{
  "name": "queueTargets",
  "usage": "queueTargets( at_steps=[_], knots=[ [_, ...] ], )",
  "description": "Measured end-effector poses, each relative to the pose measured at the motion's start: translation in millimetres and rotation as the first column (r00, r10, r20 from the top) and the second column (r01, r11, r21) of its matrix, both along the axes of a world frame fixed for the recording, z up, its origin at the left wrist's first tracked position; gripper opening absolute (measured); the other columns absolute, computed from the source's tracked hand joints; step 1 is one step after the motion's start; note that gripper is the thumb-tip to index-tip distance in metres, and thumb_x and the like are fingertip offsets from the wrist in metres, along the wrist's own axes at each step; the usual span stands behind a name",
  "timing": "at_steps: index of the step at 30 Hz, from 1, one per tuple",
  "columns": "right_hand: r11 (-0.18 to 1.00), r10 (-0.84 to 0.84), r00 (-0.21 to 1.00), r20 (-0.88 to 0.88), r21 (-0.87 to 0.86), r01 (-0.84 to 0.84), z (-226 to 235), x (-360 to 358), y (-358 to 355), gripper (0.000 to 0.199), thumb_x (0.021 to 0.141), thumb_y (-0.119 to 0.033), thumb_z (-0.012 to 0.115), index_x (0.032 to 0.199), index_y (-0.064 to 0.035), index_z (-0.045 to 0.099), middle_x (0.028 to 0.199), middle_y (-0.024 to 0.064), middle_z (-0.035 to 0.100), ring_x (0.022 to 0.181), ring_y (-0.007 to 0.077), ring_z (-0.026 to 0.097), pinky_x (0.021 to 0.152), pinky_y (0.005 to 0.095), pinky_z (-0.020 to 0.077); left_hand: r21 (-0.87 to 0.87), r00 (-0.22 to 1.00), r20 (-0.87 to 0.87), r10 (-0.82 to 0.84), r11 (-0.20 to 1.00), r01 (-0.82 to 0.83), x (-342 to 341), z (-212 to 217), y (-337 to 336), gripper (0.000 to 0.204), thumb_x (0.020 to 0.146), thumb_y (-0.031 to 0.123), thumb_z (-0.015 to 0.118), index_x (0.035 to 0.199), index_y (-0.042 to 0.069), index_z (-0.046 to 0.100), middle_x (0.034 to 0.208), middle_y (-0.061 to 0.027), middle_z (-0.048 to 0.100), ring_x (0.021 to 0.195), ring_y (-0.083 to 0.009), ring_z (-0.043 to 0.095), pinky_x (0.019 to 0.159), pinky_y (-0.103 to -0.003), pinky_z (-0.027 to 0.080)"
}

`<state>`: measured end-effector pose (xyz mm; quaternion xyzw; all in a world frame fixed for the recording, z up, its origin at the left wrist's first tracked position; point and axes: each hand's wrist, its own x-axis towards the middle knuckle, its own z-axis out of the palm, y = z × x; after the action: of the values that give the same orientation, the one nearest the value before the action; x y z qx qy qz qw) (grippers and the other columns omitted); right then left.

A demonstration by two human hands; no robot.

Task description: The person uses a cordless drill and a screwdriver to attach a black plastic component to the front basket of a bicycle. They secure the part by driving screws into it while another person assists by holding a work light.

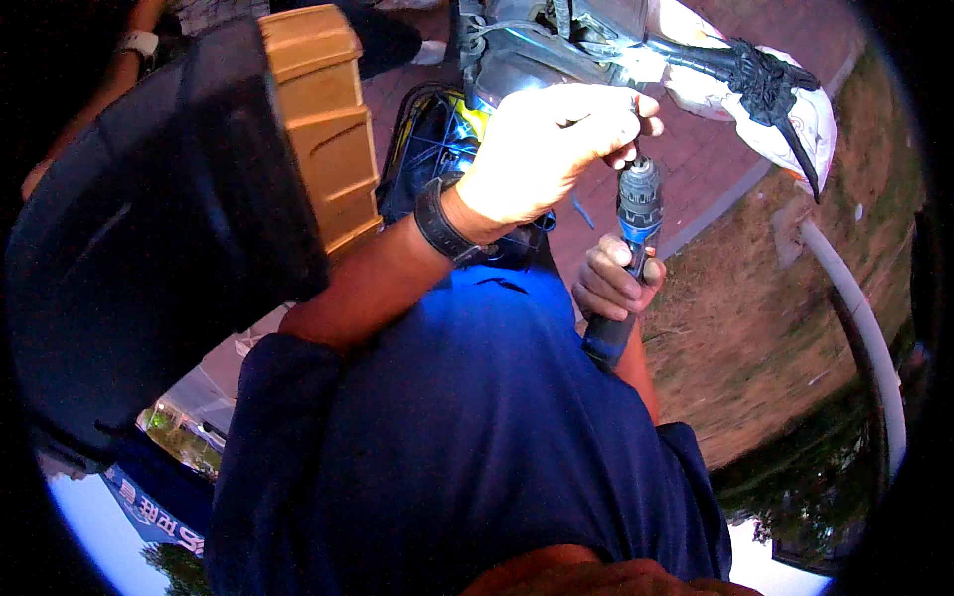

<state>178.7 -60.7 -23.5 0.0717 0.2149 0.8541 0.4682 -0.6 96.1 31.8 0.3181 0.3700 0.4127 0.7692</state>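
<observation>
My right hand (618, 280) is wrapped round the grip of a black and blue cordless drill (639, 204), whose chuck points up and away from me. Just beyond the chuck, my left hand (556, 144) is closed in a pinch at the drill's tip. Whatever its fingertips hold is too small and too brightly lit to make out. Directly past my left hand stands a partly stripped two-wheeler (527, 65) with bare cables and dark plastic panels. Its black handlebar part (720, 68) reaches to the right.
A large black container (169, 219) and an orange-brown box (323, 129) crowd my left. Beyond my left wrist sits a dark crate (407, 149) of tools. White patterned fabric (810, 124) hangs by the handlebar. A pale pole (865, 298) rises at right. Another person's arm (94, 109) shows far left.
</observation>
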Motion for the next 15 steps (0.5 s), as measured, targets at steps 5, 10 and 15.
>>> queueTargets(
  at_steps=[5, 10, 15],
  knots=[
    [0.997, 0.043, 0.999, -0.034, -0.065, -0.045, 1.4, -4.4, -0.5, 0.039, 0.092, -0.027, 0.075, 0.115, 0.0002, 0.059, 0.08, 0.0067, 0.068, 0.06, 0.0103, 0.068, 0.055, 0.0257, 0.058, -0.086, 0.99, 0.14, 0.032, 0.996, -0.02, 4.2, -7.3, -8.4, 0.037, 0.101, 0.018, 0.066, 0.129, -0.007, 0.063, 0.116, -0.0174, 0.073, 0.09, -0.0163, 0.066, 0.086, -0.03, 0.054],
    [0.996, 0.042, 0.999, -0.015, -0.074, -0.043, -4.3, -1.2, -4.5, 0.042, 0.093, -0.028, 0.073, 0.118, 0.0014, 0.055, 0.079, 0.0056, 0.066, 0.059, 0.0093, 0.066, 0.055, 0.0251, 0.0581, -0.247, 0.97, 0.224, 0.092, 0.968, -0.035, 7.7, -12.1, -11.7, 0.033, 0.103, 0.021, 0.064, 0.123, -0.006, 0.065, 0.114, -0.0172, 0.073, 0.089, -0.018, 0.066, 0.083, -0.03, 0.054],
    [0.994, 0.052, 0.999, 0.002, -0.098, -0.052, -6.8, 1.1, -7.6, 0.043, 0.094, -0.029, 0.072, 0.118, 0.0025, 0.054, 0.077, 0.0048, 0.064, 0.058, 0.0097, 0.066, 0.055, 0.0247, 0.0582, -0.352, 0.894, 0.418, 0.162, 0.936, -0.005, 11.7, -30.6, -10.2, 0.029, 0.105, 0.025, 0.061, 0.111, -0.002, 0.068, 0.105, -0.0142, 0.072, 0.092, -0.0186, 0.066, 0.078, -0.029, 0.052]
  ],
)
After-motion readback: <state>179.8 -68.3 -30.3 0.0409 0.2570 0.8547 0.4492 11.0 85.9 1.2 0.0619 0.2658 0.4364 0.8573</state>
